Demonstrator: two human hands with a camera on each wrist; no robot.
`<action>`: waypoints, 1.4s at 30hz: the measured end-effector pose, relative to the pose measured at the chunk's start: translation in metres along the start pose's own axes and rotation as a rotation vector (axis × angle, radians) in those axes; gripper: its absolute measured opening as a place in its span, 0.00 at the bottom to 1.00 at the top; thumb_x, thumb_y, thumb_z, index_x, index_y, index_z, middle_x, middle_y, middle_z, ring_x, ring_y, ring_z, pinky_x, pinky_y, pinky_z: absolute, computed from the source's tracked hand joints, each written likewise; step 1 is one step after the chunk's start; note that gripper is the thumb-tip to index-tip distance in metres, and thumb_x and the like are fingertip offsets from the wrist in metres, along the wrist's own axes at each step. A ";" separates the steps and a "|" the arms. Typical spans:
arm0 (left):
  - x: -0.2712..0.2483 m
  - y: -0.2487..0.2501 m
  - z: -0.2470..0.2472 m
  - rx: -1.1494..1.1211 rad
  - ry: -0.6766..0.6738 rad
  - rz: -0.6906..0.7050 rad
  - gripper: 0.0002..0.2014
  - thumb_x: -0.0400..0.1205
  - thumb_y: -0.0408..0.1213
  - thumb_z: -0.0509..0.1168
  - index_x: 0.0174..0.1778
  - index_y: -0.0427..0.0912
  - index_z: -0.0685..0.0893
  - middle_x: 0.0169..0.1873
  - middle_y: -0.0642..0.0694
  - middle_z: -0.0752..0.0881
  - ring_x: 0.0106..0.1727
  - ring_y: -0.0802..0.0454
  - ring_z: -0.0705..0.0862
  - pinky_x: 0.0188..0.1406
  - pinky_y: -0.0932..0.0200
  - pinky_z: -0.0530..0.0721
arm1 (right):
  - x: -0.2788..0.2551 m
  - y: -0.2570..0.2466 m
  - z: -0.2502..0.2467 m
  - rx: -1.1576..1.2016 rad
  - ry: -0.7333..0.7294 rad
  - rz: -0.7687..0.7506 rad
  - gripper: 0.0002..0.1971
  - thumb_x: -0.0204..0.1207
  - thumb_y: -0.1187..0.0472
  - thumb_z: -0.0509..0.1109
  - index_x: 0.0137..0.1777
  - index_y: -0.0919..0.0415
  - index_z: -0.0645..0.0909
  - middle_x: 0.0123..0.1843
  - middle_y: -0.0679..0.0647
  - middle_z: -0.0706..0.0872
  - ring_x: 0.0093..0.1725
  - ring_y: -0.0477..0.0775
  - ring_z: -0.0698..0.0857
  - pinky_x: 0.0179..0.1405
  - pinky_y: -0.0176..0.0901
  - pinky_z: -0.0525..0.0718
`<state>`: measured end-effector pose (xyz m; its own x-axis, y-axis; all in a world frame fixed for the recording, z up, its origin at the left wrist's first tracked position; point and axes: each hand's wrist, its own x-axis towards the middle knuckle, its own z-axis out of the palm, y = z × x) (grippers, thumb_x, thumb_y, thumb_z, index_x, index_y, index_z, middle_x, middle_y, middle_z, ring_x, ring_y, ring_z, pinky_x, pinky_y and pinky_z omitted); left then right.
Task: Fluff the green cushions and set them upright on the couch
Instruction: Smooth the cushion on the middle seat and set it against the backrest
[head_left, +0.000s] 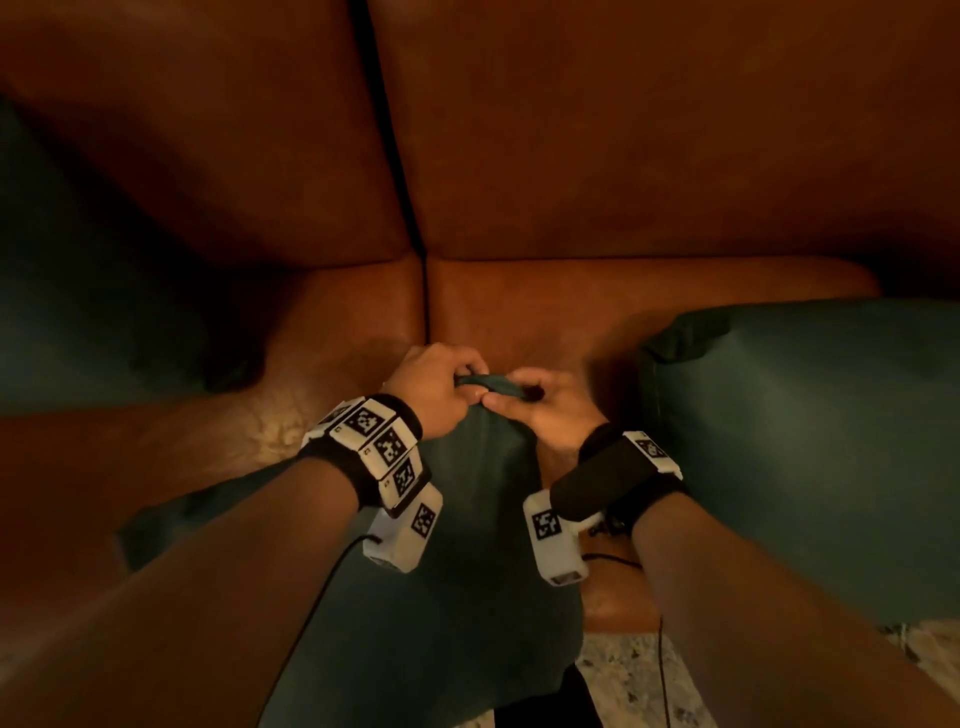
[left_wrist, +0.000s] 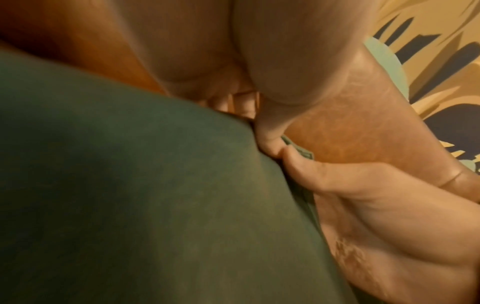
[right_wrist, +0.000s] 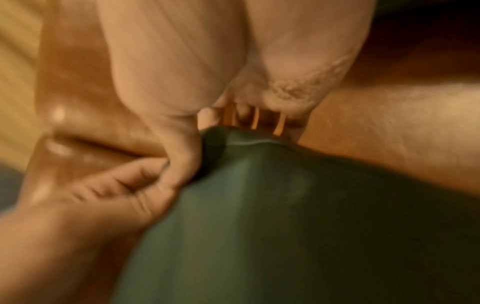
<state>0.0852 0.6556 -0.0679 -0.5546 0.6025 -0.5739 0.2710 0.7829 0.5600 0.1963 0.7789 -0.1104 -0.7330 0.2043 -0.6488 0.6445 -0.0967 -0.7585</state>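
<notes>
My left hand (head_left: 434, 387) and right hand (head_left: 545, 402), side by side, both pinch the far top edge of the middle green cushion (head_left: 467, 545). Its long axis runs from the couch (head_left: 597, 312) seat towards me, between my forearms. Both hands equally near.

I see my left hand (head_left: 434, 387) and my right hand (head_left: 545, 402) pinching the top corner of a green cushion (head_left: 467, 545). Beyond the fingers is the brown couch (head_left: 597, 306); another cushion (head_left: 810, 441) lies right of them.
</notes>
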 end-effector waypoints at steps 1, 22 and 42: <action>-0.003 0.000 -0.002 -0.006 0.021 0.002 0.06 0.81 0.39 0.66 0.49 0.55 0.85 0.41 0.57 0.84 0.42 0.61 0.79 0.45 0.66 0.77 | 0.004 0.000 0.000 -0.026 0.011 -0.020 0.06 0.69 0.53 0.79 0.37 0.53 0.86 0.37 0.51 0.89 0.43 0.52 0.87 0.50 0.51 0.83; -0.282 -0.245 0.166 -1.058 0.057 -1.139 0.17 0.81 0.22 0.60 0.67 0.24 0.76 0.59 0.30 0.83 0.49 0.42 0.83 0.58 0.44 0.85 | -0.069 -0.047 0.106 -1.145 -0.111 -0.510 0.09 0.72 0.51 0.70 0.49 0.52 0.83 0.47 0.53 0.87 0.51 0.60 0.85 0.51 0.47 0.82; -0.243 -0.239 0.103 -1.467 0.292 -0.518 0.13 0.78 0.16 0.58 0.47 0.34 0.84 0.48 0.30 0.86 0.49 0.36 0.84 0.54 0.41 0.83 | -0.089 -0.003 0.258 -1.637 -0.319 -0.229 0.17 0.61 0.43 0.81 0.40 0.52 0.80 0.51 0.54 0.81 0.58 0.61 0.78 0.55 0.51 0.80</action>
<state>0.2362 0.3381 -0.1232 -0.5146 0.1436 -0.8453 -0.8566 -0.0432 0.5141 0.2034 0.5093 -0.0659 -0.7166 -0.1412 -0.6831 -0.0915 0.9899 -0.1087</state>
